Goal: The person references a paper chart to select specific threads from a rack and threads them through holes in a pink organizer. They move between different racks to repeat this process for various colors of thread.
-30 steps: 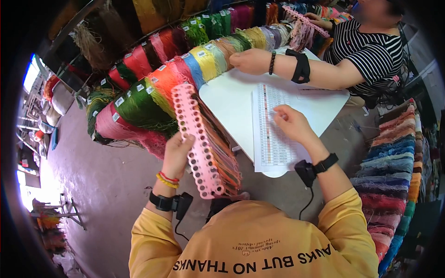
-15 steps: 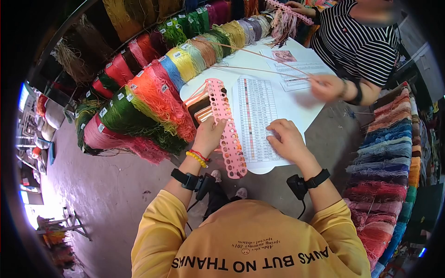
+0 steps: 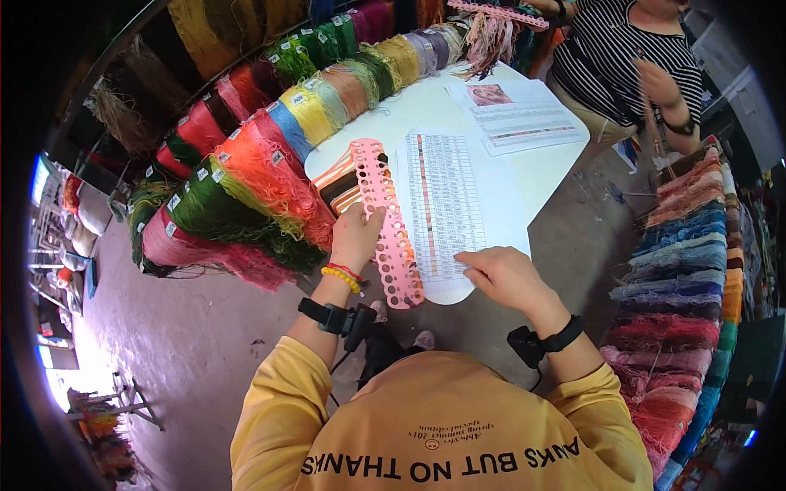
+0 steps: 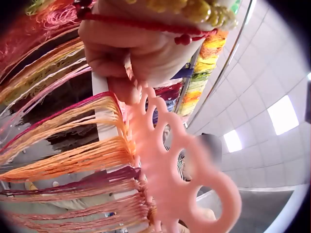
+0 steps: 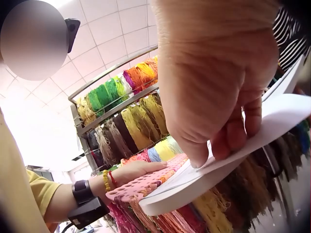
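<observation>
My left hand (image 3: 356, 237) grips a long pink thread holder (image 3: 395, 245) with round holes along both edges. Lengths of orange, brown and pink thread (image 4: 73, 160) hang from the holder's holes in the left wrist view. The holder lies along the left side of a printed chart (image 3: 450, 192) on the white table. Over the lower right of this chart is my right hand (image 3: 509, 278), its index finger pointing at the rows. Seen from the right wrist, my thumb and fingertips (image 5: 199, 158) touch the paper, with nothing held.
Papers with a small photo (image 3: 532, 119) lie farther back on the white table (image 3: 557, 180). Labelled skeins of coloured thread (image 3: 307, 114) line a rack at the left and back. More skeins (image 3: 671, 311) hang at the right. A person in a striped top (image 3: 606, 49) stands across the table, holding thread.
My left hand brought the holder right, beside the chart. My right hand shifted down the chart, index finger extended. The other person's hand drew thread away from the rack to the right.
</observation>
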The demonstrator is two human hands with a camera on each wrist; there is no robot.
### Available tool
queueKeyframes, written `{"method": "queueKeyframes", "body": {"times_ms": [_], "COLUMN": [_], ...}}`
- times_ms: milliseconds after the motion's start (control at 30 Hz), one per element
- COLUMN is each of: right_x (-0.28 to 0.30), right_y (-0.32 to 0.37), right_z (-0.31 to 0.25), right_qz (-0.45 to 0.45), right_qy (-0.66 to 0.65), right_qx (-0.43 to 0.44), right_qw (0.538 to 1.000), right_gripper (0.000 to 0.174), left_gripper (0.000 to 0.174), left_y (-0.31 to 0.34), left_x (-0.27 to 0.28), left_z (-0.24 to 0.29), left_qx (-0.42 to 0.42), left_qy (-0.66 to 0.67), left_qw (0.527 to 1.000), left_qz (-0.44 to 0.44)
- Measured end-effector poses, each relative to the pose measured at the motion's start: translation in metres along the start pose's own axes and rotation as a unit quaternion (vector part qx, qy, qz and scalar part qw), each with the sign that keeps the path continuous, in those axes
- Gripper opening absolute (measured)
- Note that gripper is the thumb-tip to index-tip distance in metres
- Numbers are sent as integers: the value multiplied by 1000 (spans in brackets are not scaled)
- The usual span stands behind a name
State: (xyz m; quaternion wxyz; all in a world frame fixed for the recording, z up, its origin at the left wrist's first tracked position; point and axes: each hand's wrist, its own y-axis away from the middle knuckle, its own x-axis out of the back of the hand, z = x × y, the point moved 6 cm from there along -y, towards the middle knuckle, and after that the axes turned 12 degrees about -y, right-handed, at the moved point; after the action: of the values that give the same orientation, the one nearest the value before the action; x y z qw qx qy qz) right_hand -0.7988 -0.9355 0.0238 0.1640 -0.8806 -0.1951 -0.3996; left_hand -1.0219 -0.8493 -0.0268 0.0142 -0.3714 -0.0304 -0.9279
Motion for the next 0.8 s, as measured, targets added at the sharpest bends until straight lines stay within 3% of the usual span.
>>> {"method": "queueKeyframes", "body": {"times_ms": [100, 233, 367, 467, 600, 733, 800], "right_x": [-3, -3, -3, -4, -3, -3, -4], "right_y": [2, 4, 5, 5, 6, 6, 6], "right_z": [-1, -2, -1, 0, 0, 1, 3], "right_qz": [-10, -19, -18, -11, -3, -10, -14], "right_qy": [21, 42, 45, 45, 32, 31, 36], "right_qx": [12, 9, 10, 16, 20, 15, 14], "right_qw": [1000, 999, 999, 999, 999, 999, 999], "right_gripper": [25, 25, 27, 27, 26, 25, 26], "left_gripper": [32, 22, 21, 22, 23, 29, 31], "left_y": [-1, -10, -11, -15, -25, -31, -32], "left_x": [2, 4, 34, 24, 3, -3, -5], "left_z": [0, -14, 16, 37, 39, 30, 29], "left_qx": [-33, -3, 18, -3, -21, -57, -64], "left_qy": [-10, 238, 341, 312, 156, -88, -101], "left_qw": [999, 971, 939, 949, 987, 994, 992], "left_qz": [18, -8, -42, -46, -42, 27, 48]}}
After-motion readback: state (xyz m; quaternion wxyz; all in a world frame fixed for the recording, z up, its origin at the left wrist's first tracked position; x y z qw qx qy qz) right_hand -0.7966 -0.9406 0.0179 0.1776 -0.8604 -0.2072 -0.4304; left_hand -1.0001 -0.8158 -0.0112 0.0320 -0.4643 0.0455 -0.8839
